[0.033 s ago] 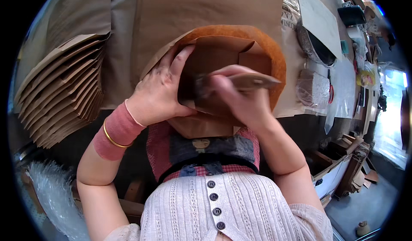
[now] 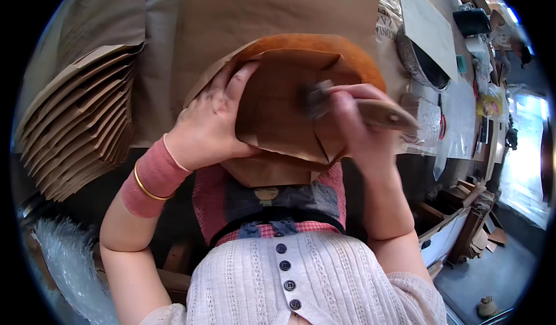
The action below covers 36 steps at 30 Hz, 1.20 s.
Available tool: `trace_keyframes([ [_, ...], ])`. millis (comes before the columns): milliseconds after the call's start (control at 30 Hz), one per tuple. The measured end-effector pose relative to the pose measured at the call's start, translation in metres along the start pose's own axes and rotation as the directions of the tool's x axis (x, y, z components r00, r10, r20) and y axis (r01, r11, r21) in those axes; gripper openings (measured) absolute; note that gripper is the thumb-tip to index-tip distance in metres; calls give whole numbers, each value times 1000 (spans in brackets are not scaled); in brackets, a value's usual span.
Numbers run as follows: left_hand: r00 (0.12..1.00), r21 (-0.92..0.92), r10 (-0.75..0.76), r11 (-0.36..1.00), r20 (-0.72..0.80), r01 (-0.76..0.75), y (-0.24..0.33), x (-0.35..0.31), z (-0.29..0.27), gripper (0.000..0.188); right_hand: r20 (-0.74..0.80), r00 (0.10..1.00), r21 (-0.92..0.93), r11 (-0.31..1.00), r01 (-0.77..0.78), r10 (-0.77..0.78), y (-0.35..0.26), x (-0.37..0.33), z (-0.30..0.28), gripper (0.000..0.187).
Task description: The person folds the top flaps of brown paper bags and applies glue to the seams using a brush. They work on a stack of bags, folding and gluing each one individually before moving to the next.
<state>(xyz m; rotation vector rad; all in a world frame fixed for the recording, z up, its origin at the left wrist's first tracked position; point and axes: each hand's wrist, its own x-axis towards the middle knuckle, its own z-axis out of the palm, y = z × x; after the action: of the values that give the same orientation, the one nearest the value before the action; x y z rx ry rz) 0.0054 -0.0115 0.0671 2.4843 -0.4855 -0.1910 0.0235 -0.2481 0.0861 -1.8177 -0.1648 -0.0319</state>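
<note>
In front of me a brown paper bag (image 2: 278,105) lies with its folded mouth spread open, and a fuzzy orange-brown band (image 2: 347,50) curves round its far rim. My left hand (image 2: 214,116) grips the bag's left side, its fingers at the far edge and the thumb at the near one. A flat brush with a wooden handle (image 2: 394,115) is held in my right hand (image 2: 365,125), which is smeared by motion. The blurred brush head (image 2: 317,98) is over the inside of the bag, toward its right. Whether the bristles touch the paper I cannot tell.
A fanned stack of brown paper bags (image 2: 75,122) stands at the left. Brown paper sheets (image 2: 272,12) cover the work surface. To the right are a dark tub (image 2: 414,64) under a pale board (image 2: 425,24) and a plastic-wrapped bundle (image 2: 425,113). Clear plastic (image 2: 75,267) lies lower left.
My right hand has moved the brush to the right, from the bag's left-middle toward its right side. My left hand keeps its grip on the bag. The view has shifted slightly.
</note>
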Motion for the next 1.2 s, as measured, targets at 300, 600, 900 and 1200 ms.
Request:
trace_keyframes([
  [300, 995, -80, -97, 992, 33, 100, 7, 2, -2, 95, 190, 979, -531, 847, 39, 75, 10, -9, -50, 5],
  [600, 989, 178, 88, 978, 117, -108, -8, 0, -9, 40, 618, 712, -189, 817, 545, -333, -7, 26, -35, 23],
  [900, 985, 127, 95, 985, 143, -113, -6, -1, -10, 33, 618, 767, -327, 830, 452, -174, 3, 42, -33, 19],
  [1200, 981, 140, -80, 985, -175, 105, -17, 22, 27, 5, 16, 998, -20, 998, -52, 53, -24, -9, -32, 10],
])
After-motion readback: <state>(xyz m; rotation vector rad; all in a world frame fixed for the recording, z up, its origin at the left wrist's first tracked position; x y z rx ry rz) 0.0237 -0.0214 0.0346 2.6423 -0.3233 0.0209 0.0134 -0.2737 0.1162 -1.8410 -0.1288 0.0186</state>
